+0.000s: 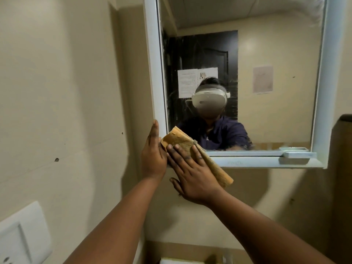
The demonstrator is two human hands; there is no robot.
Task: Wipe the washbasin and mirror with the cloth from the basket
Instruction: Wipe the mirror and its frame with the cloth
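From the head camera, the folded tan-yellow cloth (192,149) lies pressed against the lower left corner of the white-framed rectangular wall mirror (247,82), covering part of the bottom frame and hanging past it over the cream wall (66,92). The right hand (190,172) is spread flat, fingers extended, on top of the cloth. The left hand (153,151) is open too, fingers straight up along the frame's left edge, its palm side touching the cloth's left end.
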